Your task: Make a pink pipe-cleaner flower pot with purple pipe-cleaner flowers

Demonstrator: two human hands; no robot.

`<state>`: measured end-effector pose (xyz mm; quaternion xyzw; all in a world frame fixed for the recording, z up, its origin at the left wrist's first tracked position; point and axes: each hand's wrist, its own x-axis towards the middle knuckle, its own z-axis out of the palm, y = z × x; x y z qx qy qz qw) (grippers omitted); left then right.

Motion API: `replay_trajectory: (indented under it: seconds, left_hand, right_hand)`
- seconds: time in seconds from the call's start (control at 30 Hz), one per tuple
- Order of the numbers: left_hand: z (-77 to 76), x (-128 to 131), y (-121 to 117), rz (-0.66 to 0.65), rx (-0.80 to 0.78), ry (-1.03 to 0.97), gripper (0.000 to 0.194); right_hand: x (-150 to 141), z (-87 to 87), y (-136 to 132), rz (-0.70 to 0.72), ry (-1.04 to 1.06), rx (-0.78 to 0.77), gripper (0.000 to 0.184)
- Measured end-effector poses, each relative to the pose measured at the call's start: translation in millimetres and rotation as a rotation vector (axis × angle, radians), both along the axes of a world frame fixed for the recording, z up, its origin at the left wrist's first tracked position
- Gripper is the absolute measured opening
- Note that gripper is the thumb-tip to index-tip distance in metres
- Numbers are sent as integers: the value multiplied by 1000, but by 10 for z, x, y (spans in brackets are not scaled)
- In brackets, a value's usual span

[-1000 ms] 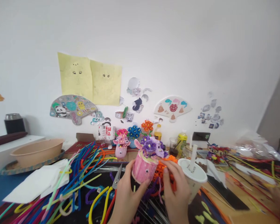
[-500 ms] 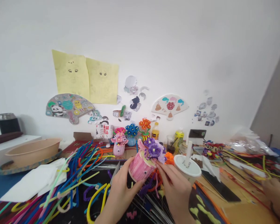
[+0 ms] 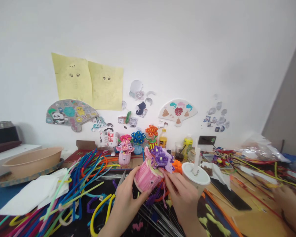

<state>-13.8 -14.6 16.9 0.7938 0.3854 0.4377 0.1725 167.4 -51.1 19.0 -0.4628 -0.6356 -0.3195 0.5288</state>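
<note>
My left hand [image 3: 128, 196] is wrapped round a small pink flower pot [image 3: 144, 177], which leans to the right. The pot has a ribbed, fuzzy wall, a googly eye and a pale yellow rim. Out of its top rise purple pipe-cleaner flowers [image 3: 160, 158], with a pink ear-like piece at their left. At the pot's right rim, just under the flowers, the fingers of my right hand [image 3: 181, 191] are pinched together; the exact part between the fingertips is hidden. Below the hands lie thin wires [image 3: 160, 219] and purple pipe-cleaner pieces [image 3: 154, 197].
Scissors [image 3: 122, 179] lie behind my left hand, partly hidden. A lidded cup with a straw [image 3: 196, 174] stands close to my right hand. Loose pipe cleaners [image 3: 74, 187] spread at left. Finished flower pots [image 3: 124, 156] line the back. Another person's hand [image 3: 289, 204] is at far right.
My right fingers have moved in from beside the pot and closed at its rim. The pot has tilted further to the right. The whole view has shifted slightly.
</note>
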Motion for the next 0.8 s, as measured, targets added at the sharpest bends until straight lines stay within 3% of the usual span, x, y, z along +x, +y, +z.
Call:
replay_trajectory:
  seconds: [0.17,0.3,0.43,0.6,0.7,0.8]
  left_hand:
    - [34,19,-33,-6,-30,-29,52]
    - [35,31,-44,-15,-36,-59,52]
    - [34,39,-51,-20,-58,-82,53]
    - [55,36,-55,-37,-81,-116,54]
    - [79,34,-61,-17,-89,-158,52]
    - [96,32,-63,-10,-112,-198,52]
  right_hand:
    - [-18,-23,6,-132,-4,147,5]
    - [-62,-6,-6,-143,95,175,6]
    - [-108,18,-24,-54,357,8,14]
    - [-142,49,-33,160,891,-226,31]
    - [-154,82,-40,262,1119,-296,39]
    - [-165,116,-48,320,1217,-318,40]
